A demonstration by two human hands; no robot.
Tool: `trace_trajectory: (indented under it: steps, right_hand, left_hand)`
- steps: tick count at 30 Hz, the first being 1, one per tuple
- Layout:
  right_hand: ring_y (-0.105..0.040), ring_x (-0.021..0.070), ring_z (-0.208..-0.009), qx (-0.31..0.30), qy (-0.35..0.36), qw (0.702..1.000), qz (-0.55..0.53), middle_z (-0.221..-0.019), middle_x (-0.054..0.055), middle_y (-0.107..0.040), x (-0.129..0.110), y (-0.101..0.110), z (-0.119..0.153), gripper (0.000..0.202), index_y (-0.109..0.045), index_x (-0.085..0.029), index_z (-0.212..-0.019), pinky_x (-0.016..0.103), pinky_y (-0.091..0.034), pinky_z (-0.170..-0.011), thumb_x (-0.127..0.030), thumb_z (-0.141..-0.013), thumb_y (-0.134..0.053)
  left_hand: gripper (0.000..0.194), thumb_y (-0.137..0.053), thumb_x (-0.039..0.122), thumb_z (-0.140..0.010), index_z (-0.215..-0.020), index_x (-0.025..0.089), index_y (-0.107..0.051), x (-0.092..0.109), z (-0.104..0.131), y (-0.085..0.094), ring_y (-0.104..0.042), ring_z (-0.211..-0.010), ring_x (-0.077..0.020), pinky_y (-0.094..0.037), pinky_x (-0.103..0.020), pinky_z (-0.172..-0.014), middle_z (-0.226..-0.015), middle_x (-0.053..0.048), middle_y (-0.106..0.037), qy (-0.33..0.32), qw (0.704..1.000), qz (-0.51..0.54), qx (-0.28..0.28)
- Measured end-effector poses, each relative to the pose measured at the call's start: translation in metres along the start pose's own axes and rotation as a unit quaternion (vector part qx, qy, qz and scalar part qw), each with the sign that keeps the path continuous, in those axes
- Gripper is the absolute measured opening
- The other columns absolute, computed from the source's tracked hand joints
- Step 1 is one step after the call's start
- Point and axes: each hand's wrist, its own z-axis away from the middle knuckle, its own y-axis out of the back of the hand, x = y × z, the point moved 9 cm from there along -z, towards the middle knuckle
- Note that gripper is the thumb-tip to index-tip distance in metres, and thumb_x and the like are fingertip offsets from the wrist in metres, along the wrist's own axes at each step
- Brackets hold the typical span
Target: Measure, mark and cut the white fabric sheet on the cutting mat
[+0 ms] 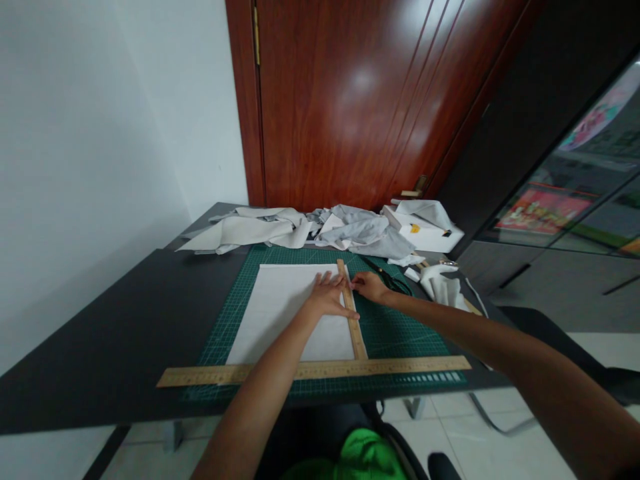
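So the white sheet [280,307] (cloth or paper, hard to say) is lying flat on the green cutting mat [400,333], with the short wooden ruler [357,337] along its right edge. Left hand [329,295] is spread over the sheet and that ruler. Right hand [369,287] is at the ruler's right side, fingertips bunched together; can't tell if they're pinching anything.

My worry is the ruler pivoting. The left hand is on its upper half, so if the right hand pushes sideways, the near end by the long wooden ruler [380,367] could swing and knock things out of square. Uneven pressure from the spread fingers might also drag or wrinkle the sheet. And those dark-handled scissors [395,283] are right beside the right hand, so a careless elbow or wrist could bump them.
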Motion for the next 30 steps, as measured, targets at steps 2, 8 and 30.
trace_trajectory:
  steps: [2,8,30]
  right_hand:
    - [-0.067,0.0253,-0.11,-0.009,0.003,1.0,-0.005,-0.133,0.01,-0.064,0.001,-0.003,0.006,0.037,-0.063,-0.02,-0.131,0.047,-0.059,-0.092,-0.04,-0.1,-0.066]
    - [-0.067,0.0251,-0.11,-0.027,0.009,0.999,-0.017,-0.132,0.01,-0.065,0.002,-0.011,0.027,0.037,-0.063,-0.02,-0.131,0.047,-0.059,-0.092,-0.04,-0.1,-0.066]
    - [-0.063,0.0144,-0.071,-0.04,0.027,0.991,-0.125,-0.081,0.0,-0.068,-0.017,-0.02,0.116,0.028,-0.07,-0.018,-0.09,0.029,-0.053,-0.066,-0.046,-0.095,-0.069]
  left_hand:
    - [0.133,-0.056,0.097,-0.066,-0.166,0.017,-0.024,0.0,0.0,-0.001,-0.008,-0.16,-0.0451,0.001,-0.063,-0.127,-0.173,-0.014,-0.019,-0.001,1.0,-0.002,-0.003]
    - [0.129,-0.056,0.096,-0.067,-0.165,0.018,-0.026,0.001,0.001,0.001,-0.007,-0.16,-0.0443,0.0,-0.062,-0.128,-0.173,-0.013,-0.019,-0.001,1.0,-0.008,-0.011]
    - [0.13,-0.06,0.095,-0.065,-0.166,0.021,-0.025,0.002,-0.001,0.002,-0.008,-0.16,-0.044,-0.002,-0.063,-0.127,-0.174,-0.013,-0.019,-0.003,1.0,-0.011,-0.008]
